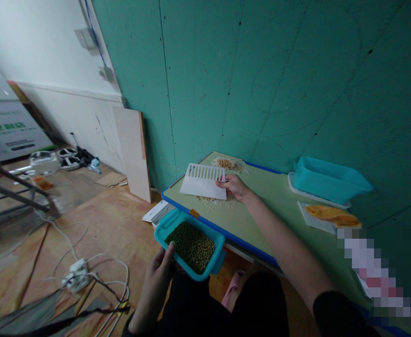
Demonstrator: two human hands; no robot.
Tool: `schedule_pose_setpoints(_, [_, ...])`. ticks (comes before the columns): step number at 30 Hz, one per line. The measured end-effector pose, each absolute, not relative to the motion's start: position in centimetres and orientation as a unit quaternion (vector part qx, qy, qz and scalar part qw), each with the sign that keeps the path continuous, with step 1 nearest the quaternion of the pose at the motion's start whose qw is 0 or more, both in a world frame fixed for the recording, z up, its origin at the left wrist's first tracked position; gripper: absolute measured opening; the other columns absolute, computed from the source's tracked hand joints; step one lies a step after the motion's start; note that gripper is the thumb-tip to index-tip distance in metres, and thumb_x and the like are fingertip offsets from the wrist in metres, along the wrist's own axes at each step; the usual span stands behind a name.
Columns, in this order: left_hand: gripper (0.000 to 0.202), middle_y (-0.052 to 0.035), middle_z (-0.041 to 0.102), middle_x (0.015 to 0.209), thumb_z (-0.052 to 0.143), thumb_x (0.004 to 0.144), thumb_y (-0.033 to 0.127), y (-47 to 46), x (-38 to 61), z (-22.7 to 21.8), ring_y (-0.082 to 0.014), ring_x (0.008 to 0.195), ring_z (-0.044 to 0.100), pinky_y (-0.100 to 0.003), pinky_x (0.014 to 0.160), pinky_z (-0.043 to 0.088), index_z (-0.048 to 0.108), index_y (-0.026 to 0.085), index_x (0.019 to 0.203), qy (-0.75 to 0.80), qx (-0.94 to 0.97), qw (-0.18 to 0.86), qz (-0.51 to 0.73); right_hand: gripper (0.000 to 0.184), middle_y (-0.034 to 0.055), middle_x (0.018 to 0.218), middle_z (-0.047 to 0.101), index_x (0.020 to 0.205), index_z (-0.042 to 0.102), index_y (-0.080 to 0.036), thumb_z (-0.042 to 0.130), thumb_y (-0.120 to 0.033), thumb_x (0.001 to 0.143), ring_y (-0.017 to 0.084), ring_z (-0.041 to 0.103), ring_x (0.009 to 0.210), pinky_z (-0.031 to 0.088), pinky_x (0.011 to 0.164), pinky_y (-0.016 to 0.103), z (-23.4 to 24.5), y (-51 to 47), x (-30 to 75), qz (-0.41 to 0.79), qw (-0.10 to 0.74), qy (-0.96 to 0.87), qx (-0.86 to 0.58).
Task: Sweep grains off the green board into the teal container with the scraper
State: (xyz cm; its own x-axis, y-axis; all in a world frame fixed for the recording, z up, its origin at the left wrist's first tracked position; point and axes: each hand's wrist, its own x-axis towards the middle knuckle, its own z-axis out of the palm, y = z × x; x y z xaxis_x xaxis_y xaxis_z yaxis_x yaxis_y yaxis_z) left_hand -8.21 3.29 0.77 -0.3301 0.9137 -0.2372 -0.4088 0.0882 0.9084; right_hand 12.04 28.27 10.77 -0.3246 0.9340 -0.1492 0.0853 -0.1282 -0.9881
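Observation:
My left hand (161, 267) grips the near side of a turquoise plastic container (220, 243), thumb over its rim. Inside lie dark green beans (182, 238) on one side and pale yellow beans (204, 247) on the other. The container is just off the table's front edge, above my lap. My right hand (234, 186) is closed on the right end of a flat white scraper (201, 185) with a row of slots along its far edge. The scraper is tilted over the tabletop. Loose pale grains (216, 203) lie beneath and beside it, partly hidden.
Farther back on the green table (261, 206) is a pile of yellowish beans (228, 164). A larger turquoise bin (328, 180) stands at the right, behind a packet with an orange picture (332, 216). A power strip (76, 275) with cables lies on the floor at left.

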Motion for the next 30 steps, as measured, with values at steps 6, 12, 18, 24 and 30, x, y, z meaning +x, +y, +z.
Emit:
schedule_pose_setpoints(6, [0.039,0.0036,0.058,0.051,0.074,0.074,0.054,3.26,-8.17,0.95,-0.0131,0.049,0.057,-0.025,0.049,0.045,0.065,0.016,0.074,0.522,0.252,0.521,0.626,0.02,0.0048,0.08,0.073,0.084,0.069,-0.015,0.079,-0.02,0.068,0.016,0.065,0.062,0.054,0.058,0.029,10.62,28.42,12.15,0.61,0.367,-0.546,-0.441])
schedule_pose_setpoints(12, [0.038,0.0034,0.059,0.051,0.073,0.075,0.054,3.13,-8.27,0.52,-0.0124,0.048,0.056,-0.024,0.048,0.044,0.065,0.016,0.074,0.52,0.257,0.521,0.626,0.021,0.0046,0.077,0.073,0.084,0.069,-0.015,0.08,-0.019,0.067,0.016,0.064,0.061,0.053,0.058,0.028,10.51,28.38,12.09,0.6,0.364,-0.55,-0.452])
schedule_pose_setpoints(18, [0.039,0.0024,0.061,0.051,0.074,0.073,0.054,3.18,-8.17,0.81,-0.0138,0.047,0.058,-0.025,0.048,0.046,0.065,0.016,0.074,0.52,0.252,0.525,0.626,0.021,0.0057,0.08,0.073,0.087,0.069,-0.014,0.078,-0.02,0.069,0.016,0.065,0.062,0.052,0.056,0.028,10.52,28.2,12.09,0.604,0.361,-0.555,-0.443])
schedule_pose_setpoints(24, [0.037,0.0026,0.061,0.052,0.073,0.074,0.053,3.05,-8.12,1.33,-0.0139,0.048,0.058,-0.025,0.049,0.046,0.065,0.016,0.075,0.511,0.256,0.528,0.629,0.024,0.006,0.077,0.073,0.087,0.07,-0.013,0.08,-0.021,0.067,0.015,0.064,0.06,0.051,0.053,0.025,10.51,27.99,11.86,0.6,0.345,-0.569,-0.444])
schedule_pose_setpoints(30, [0.037,0.003,0.06,0.052,0.073,0.074,0.053,3.13,-8.26,0.92,-0.0136,0.049,0.058,-0.025,0.05,0.046,0.065,0.017,0.074,0.513,0.262,0.524,0.627,0.022,0.0057,0.077,0.073,0.085,0.07,-0.013,0.081,-0.019,0.067,0.015,0.065,0.061,0.053,0.056,0.026,10.68,27.79,11.64,0.597,0.354,-0.567,-0.443])
